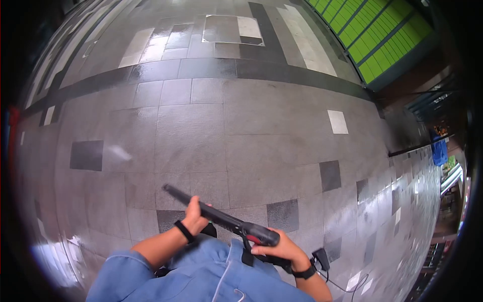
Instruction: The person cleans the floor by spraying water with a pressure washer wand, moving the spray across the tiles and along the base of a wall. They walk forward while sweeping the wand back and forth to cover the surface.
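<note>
A black pressure-washer gun (221, 217) with a long lance points up and left over wet grey paving. My left hand (193, 215) wraps around the lance midway along it. My right hand (279, 246) grips the gun's handle near its red trigger part. A white spray patch (118, 152) hits the paving beyond the lance tip. Black bands sit on both wrists. My blue sleeves and shirt fill the bottom of the view.
Wet stone tiles (241, 126) in light and dark grey stretch ahead. A green slatted wall (382, 35) stands at the top right. A metal cover (232, 29) lies in the floor far ahead. A small black box with a cable (321, 259) sits by my right wrist.
</note>
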`<state>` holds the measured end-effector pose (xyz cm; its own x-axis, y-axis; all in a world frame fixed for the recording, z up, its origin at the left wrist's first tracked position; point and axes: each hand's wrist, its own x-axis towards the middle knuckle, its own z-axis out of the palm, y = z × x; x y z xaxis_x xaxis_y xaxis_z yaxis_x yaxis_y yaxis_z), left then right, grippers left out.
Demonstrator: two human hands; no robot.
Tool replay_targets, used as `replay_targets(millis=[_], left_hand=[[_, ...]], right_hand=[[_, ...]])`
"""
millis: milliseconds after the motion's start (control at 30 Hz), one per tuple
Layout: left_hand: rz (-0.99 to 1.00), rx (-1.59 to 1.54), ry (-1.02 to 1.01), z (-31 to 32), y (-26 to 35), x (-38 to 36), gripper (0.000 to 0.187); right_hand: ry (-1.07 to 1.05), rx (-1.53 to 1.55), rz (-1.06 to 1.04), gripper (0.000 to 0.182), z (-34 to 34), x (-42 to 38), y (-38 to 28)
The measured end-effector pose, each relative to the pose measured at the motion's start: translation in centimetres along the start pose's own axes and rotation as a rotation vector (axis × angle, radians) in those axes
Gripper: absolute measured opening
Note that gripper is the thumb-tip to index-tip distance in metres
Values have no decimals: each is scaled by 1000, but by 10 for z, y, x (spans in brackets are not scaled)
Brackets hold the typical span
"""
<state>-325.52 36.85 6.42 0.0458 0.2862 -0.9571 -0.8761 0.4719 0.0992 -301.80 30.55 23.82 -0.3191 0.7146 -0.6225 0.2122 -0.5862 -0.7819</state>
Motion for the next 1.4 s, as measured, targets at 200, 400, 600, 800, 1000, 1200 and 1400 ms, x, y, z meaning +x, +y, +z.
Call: replay_targets(millis=[200,400,600,800,1000,1200,1400], left_hand=[[-258,550,-439,152,-111,20,36],[-524,724,-674,268,-230,10,27],[-258,646,-452,326,-203,59,29],[-193,530,-104,344,-147,59,26],[-209,773,-143,421,-194,100,24],[-319,1203,-474,559,-357,136,38],[-583,1302,-665,637,-423,101,36]], right_hand=[[775,-103,-70,47,27,-45,6],[1220,-308,72,53,-31,-44,21],[754,-40,-38,47,-169,-22,-2],[310,288,-134,33,-320,28,-36],[551,312,45,33,-347,35,-23],[1271,344,-42,43,-342,54,-16],[1520,233,30,45,-377,76,-48]])
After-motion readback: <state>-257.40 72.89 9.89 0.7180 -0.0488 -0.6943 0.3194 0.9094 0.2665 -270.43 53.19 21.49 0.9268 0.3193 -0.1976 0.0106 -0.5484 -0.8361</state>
